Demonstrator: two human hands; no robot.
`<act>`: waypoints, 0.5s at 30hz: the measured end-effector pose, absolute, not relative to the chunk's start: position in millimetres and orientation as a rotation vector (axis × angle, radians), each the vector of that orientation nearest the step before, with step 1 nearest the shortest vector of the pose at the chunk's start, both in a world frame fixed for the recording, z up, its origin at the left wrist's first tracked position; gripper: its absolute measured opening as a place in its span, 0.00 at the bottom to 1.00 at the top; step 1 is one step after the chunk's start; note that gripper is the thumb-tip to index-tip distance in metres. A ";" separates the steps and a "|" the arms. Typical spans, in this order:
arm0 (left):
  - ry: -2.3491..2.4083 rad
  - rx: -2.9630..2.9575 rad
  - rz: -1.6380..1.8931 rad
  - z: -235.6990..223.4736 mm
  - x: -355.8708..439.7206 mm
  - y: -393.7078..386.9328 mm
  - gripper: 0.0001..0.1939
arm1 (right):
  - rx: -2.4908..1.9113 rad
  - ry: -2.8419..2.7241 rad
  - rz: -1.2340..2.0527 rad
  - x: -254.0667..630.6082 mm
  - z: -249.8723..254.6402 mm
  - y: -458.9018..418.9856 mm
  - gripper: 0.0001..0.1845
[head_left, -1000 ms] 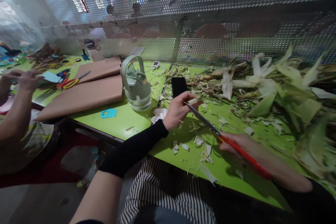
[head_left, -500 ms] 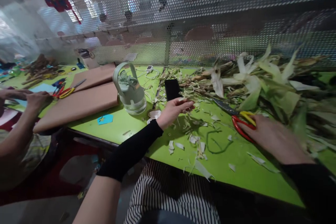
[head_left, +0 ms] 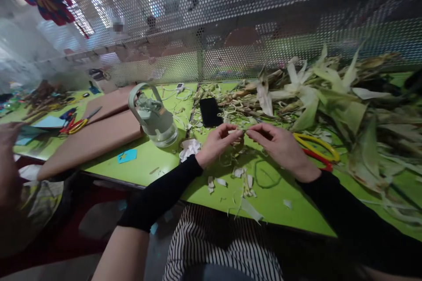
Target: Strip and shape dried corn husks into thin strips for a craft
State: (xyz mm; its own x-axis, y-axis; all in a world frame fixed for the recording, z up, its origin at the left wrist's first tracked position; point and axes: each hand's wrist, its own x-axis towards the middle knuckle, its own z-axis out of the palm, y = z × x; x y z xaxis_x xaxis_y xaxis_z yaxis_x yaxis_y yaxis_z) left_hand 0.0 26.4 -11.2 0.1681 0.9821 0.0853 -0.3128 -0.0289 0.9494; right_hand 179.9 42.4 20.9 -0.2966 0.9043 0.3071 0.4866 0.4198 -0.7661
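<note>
My left hand (head_left: 221, 141) is closed in a pinch above the green table, holding a small bit of corn husk (head_left: 242, 131) whose shape is partly hidden by the fingers. Thumb and fingers of my right hand (head_left: 280, 147) pinch at that same bit, so the two sets of fingertips nearly touch. Scissors (head_left: 318, 149) with yellow and red handles lie just right of my right hand, their blades mostly behind it. Below the hands are pale husk scraps (head_left: 248, 182) and a green string-like strip (head_left: 263, 184).
A large heap of corn husks (head_left: 343, 96) fills the back right. Left of my hands are a phone (head_left: 210, 113), crumpled tissue (head_left: 190, 149), a water bottle (head_left: 154, 118) and brown paper (head_left: 99, 140). Another person's arm (head_left: 9, 162) is at far left; a perforated screen (head_left: 178, 48) stands behind.
My right hand has let go of the scissors, leaving them on the table, and moved left to meet my left hand. The co-worker's hand at the left has shifted, and my view has turned slightly.
</note>
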 end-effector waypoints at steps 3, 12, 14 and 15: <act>0.825 1.104 1.296 -10.1 -0.7 25.6 0.23 | -1.199 -1.891 0.762 182.0 18.4 42.1 0.28; 0.813 1.086 1.213 -11.0 -0.9 25.7 0.21 | -1.195 -1.639 1.104 176.3 20.2 36.7 0.25; 0.812 1.132 1.233 -9.9 -0.8 24.5 0.20 | -1.160 -1.524 1.309 175.3 20.9 36.4 0.24; 0.815 1.169 1.241 -8.8 -0.7 23.4 0.19 | -1.134 -1.461 1.421 175.0 21.2 36.3 0.24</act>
